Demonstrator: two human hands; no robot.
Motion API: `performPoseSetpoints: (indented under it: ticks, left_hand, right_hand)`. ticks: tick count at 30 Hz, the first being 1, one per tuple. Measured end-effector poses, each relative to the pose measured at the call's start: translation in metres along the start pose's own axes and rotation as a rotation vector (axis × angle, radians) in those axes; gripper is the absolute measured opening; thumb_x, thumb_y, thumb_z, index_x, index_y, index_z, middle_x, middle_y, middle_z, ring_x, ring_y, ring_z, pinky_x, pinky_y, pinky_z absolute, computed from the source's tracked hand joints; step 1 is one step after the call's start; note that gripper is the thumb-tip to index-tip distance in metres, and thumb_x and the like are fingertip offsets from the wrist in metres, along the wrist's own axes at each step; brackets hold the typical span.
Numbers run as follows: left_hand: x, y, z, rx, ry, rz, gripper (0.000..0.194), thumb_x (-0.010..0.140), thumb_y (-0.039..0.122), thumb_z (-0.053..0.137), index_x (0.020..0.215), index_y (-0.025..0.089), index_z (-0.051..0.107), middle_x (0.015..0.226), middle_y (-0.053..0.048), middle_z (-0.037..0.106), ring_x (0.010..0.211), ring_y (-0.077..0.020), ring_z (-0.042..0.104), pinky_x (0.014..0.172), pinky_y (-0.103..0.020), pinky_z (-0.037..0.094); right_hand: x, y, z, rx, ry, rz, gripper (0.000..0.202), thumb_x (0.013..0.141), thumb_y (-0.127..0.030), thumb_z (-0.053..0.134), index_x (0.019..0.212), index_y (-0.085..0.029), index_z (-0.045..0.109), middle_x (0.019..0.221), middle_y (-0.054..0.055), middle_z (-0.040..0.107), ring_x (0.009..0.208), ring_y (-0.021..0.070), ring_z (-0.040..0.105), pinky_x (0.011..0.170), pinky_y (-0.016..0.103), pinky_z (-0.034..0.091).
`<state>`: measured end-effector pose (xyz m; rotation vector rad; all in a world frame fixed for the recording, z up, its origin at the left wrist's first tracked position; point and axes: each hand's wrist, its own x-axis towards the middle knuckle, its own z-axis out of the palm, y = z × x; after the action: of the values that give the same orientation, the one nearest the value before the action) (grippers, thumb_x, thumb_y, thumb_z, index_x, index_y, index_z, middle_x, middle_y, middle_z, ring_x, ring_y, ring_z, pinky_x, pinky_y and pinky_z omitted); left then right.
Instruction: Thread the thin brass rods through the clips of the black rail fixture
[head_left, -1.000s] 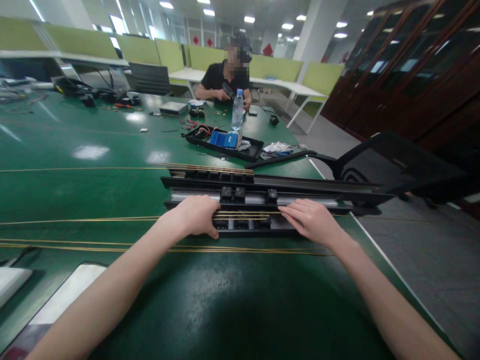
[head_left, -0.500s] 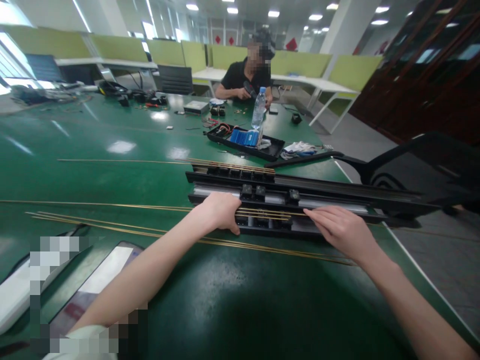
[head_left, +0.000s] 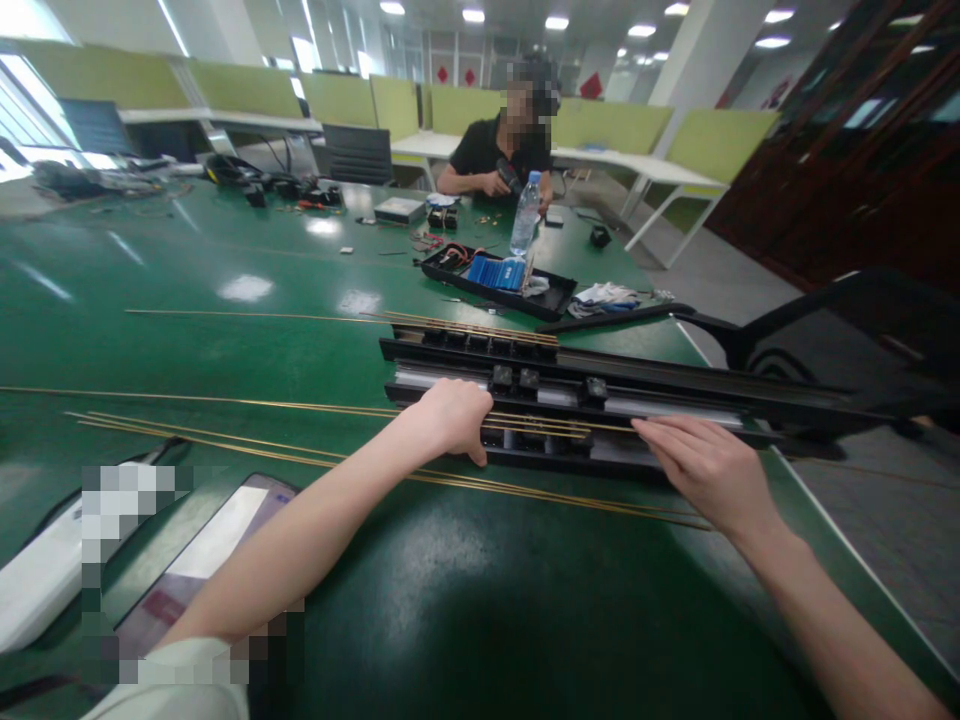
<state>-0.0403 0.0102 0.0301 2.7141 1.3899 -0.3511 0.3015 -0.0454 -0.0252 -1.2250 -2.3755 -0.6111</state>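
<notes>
Long black channels lie side by side on the green table. My left hand [head_left: 456, 415] is closed over the left part of the nearest channel [head_left: 547, 462], its thumb on the near side; what its fingers press on is partly hidden. Several thin brass rods [head_left: 544, 425] run along this channel, passing under my left hand and far out to the left. At the right, my right hand [head_left: 705, 472] pinches the end of one thin brass rod between thumb and fingertips. Black blocks [head_left: 593, 390] sit in the middle channel. More loose rods [head_left: 517, 490] lie on the table in front.
Beyond the channels are a black tray [head_left: 551, 300] with a blue part, a water bottle [head_left: 525, 215] and a cloth [head_left: 604, 298]. A person [head_left: 495, 150] sits opposite holding a tool. A phone-like slab [head_left: 214, 540] lies at left, a black chair [head_left: 817, 320] stands right.
My right hand has moved slightly to the right, still pinching the rod end. My left hand keeps its place on the channel. The whole view has shifted a little.
</notes>
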Motion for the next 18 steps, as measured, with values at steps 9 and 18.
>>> performPoseSetpoints:
  ticks: [9, 18]
  left_hand:
    - [0.003, 0.000, -0.001, -0.012, 0.005, 0.006, 0.064, 0.056, 0.061, 0.076, 0.102, 0.017, 0.069, 0.103, -0.016, 0.073, 0.093, -0.0337, 0.068, 0.075, -0.038, 0.052]
    - [0.005, -0.001, -0.001, -0.001, 0.012, 0.015, 0.067, 0.054, 0.065, 0.075, 0.102, 0.018, 0.069, 0.102, -0.015, 0.073, 0.092, -0.0334, 0.068, 0.075, -0.038, 0.052]
  right_hand:
    - [-0.006, 0.008, -0.004, -0.060, 0.017, -0.025, 0.021, 0.090, -0.017, 0.058, 0.107, -0.020, 0.071, 0.100, 0.006, 0.075, 0.092, 0.0217, 0.068, 0.085, 0.037, 0.053]
    - [-0.013, 0.016, -0.007, -0.041, 0.029, 0.003, 0.019, 0.089, -0.018, 0.060, 0.103, -0.020, 0.072, 0.099, 0.006, 0.075, 0.093, 0.0221, 0.069, 0.084, 0.037, 0.053]
